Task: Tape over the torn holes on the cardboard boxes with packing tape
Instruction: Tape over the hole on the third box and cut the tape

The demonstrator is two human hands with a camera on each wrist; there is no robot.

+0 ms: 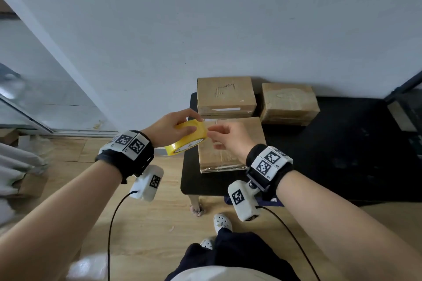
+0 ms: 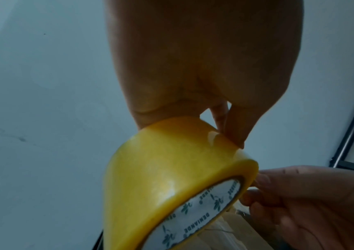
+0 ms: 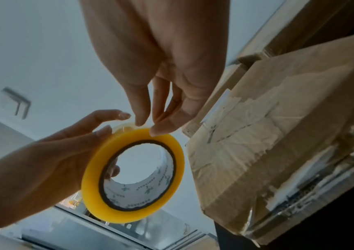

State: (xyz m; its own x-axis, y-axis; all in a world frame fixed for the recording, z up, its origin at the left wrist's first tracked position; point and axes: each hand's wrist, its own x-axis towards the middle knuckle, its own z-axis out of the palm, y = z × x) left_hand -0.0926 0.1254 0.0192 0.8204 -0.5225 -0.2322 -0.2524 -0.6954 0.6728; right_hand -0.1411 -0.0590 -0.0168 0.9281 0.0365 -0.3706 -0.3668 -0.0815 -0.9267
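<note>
A yellow packing tape roll [image 1: 188,136] is gripped in my left hand [image 1: 169,128], thumb on its outer face and fingers over the top, just left of the nearest cardboard box [image 1: 230,155]. My right hand [image 1: 228,139] pinches the roll's rim with thumb and fingertips, where a pale loose tape end [image 3: 124,126] lifts. The left wrist view shows the roll [image 2: 161,177] tilted, with the right hand's fingers [image 2: 263,184] at its edge. From the right wrist, the roll [image 3: 90,186] faces the camera beside the box [image 3: 278,135], whose top has pale taped patches. The back-left box [image 1: 226,96] bears a torn mark.
Three boxes sit on a low black table [image 1: 342,143] against a white wall; the back-right box [image 1: 288,102] has a pale patch. A table leg [image 1: 195,203] and white shoes [image 1: 222,222] are on the wooden floor. Glass door at left, black frame [image 1: 406,89] at right.
</note>
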